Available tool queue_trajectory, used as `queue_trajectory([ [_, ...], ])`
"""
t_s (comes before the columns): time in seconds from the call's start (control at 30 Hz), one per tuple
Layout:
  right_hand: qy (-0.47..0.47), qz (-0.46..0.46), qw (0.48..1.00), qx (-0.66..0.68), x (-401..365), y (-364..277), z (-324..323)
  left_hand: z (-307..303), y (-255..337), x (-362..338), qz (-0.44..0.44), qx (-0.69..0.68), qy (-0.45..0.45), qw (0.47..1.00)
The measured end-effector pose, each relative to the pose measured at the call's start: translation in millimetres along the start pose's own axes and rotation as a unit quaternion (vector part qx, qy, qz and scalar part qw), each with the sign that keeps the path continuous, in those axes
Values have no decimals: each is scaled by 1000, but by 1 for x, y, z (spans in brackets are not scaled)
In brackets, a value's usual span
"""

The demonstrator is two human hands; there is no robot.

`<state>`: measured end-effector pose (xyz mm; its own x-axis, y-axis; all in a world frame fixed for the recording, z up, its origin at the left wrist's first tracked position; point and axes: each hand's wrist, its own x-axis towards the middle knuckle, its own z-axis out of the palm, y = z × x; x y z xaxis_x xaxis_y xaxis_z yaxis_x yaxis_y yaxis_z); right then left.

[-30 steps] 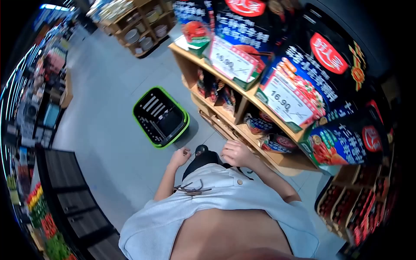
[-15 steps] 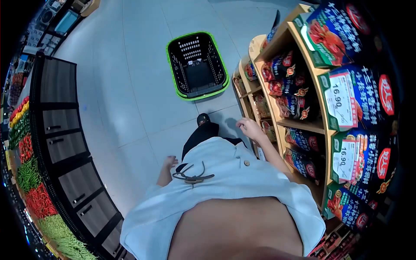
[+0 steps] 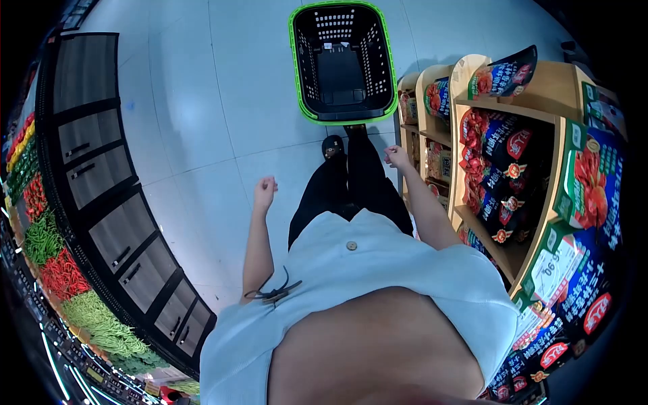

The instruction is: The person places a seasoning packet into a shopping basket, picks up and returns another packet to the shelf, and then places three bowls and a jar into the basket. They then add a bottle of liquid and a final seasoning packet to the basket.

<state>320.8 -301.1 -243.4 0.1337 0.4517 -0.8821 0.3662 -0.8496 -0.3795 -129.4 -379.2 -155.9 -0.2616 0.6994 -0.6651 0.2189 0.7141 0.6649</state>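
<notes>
My left hand (image 3: 265, 192) hangs over the floor beside my left leg, its fingers curled in with nothing in them. On the other side, my right hand (image 3: 397, 157) is closer to the wooden shelf (image 3: 466, 104), also loosely closed with no object visible in it. A black shopping basket (image 3: 379, 67) with a bright green rim sits on the floor just ahead of my feet. Neither hand touches it. A few small pale bits lie inside it.
Bagged seasoning packets (image 3: 503, 145) fill the shelf on my right, with a price card (image 3: 557, 270) on its side. Along the left runs a dark cabinet (image 3: 94, 142) beneath produce such as red chilies (image 3: 64, 273) and green beans (image 3: 101, 320). Grey floor tiles (image 3: 202, 101) lie between.
My body has moved forward along the aisle and my feet are now near the basket. My left hand has swung forward and its fingers have curled. The right-hand shelf has shifted in view.
</notes>
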Motion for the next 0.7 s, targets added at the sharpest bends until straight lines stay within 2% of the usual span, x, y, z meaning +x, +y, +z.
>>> queue_trajectory([
  [0.07,18,26,999,29,27,-8,6,-13,-34,-24,-47,143,-6,989],
  [0.13,52,53,994,80,52,-25,14,-30,-81,-46,-120,123,-79,982],
  [0.17,47,86,986,135,73,-28,21,-36,-82,-62,-171,112,-92,974],
  [0.2,51,115,969,214,88,-38,24,-35,-51,-81,-257,78,-73,961],
  [0.27,70,150,908,386,121,-51,32,-35,-27,-90,-319,134,-59,936],
  [0.3,102,161,893,408,130,-57,34,-33,-7,-89,-343,178,-62,920],
  [0.4,120,183,855,470,158,-72,32,-28,17,-63,-253,198,-77,944],
  [0.43,135,203,848,471,151,-86,26,-22,30,-49,-199,189,-67,959],
  [0.53,157,218,849,455,138,-97,14,22,119,-3,-67,148,-38,986],
  [0.6,159,194,893,375,130,-98,10,54,189,16,-14,132,-29,991],
  [0.63,161,181,912,332,126,-97,7,65,208,23,2,124,-39,992],
  [0.67,204,167,921,285,118,-105,8,74,223,29,20,115,-50,992],
  [0.7,198,166,920,294,114,-108,6,83,236,33,37,105,-61,992],
])
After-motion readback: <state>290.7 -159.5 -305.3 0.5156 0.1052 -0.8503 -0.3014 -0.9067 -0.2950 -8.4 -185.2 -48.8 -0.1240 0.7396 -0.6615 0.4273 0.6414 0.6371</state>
